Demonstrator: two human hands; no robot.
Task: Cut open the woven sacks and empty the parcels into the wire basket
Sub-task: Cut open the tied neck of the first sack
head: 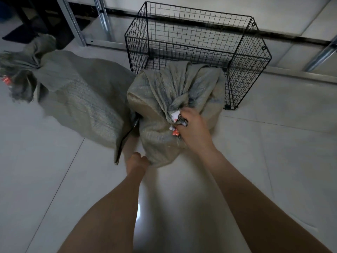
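I counted two woven sacks and one black wire basket (pixel 200 30) on the tiled floor (pixel 273 143). The left sack (pixel 82 95) lay on its side. Its tied neck pointed far left, with a red tag (pixel 6 80) at the knot. The near sack (pixel 156 99) sat in the middle of the scene, its far end bunched against the near side of the basket, which stood by the far wall. Both hands were on that near sack. The right hand (pixel 193 125) was curled round its gathered neck, where a second red-and-white tag (pixel 175 132) showed. The left hand (pixel 137 160) gripped its near bottom corner in curled fingers. One thin dark strip (pixel 127 134) ran between the two sacks; I could not tell what it was.
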